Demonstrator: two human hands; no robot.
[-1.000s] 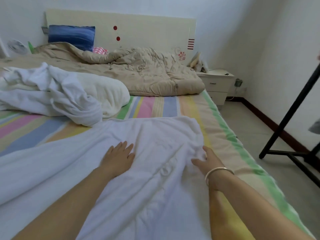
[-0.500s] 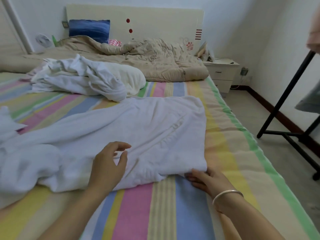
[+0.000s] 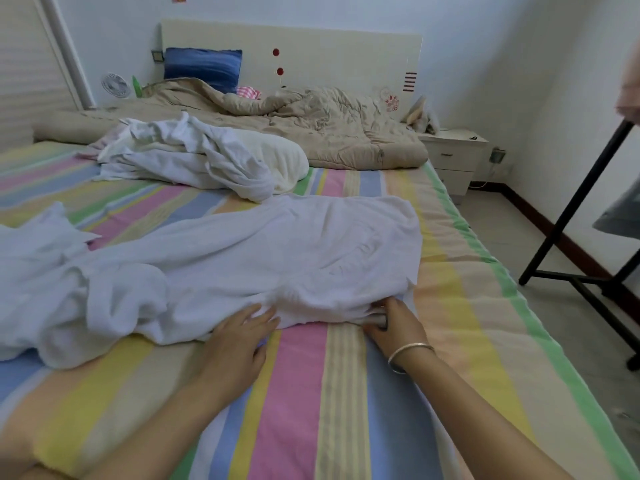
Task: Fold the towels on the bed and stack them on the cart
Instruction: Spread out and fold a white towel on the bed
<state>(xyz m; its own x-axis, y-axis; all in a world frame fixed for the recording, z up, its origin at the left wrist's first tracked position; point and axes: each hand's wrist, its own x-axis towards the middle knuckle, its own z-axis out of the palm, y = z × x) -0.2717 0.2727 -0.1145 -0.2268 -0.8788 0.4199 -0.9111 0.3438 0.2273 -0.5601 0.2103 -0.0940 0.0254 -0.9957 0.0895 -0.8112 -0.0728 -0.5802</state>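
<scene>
Touching towel [image 3: 277,258] edge, both hands [image 3: 239,336] [image 3: 396,323]

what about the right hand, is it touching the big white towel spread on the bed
Touching. The head view shows the right hand gripping the near edge of the white towel, fingers curled into the bunched cloth with no gap.

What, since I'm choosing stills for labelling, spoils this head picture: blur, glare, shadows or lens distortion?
Head view: soft, even daylight with a bluish cast, no glare or hard shadows; the wide lens slants the white upright at the left edge; the towel, left hand and right hand look slightly soft; the pinkish shape at the far right is blurred.
</scene>
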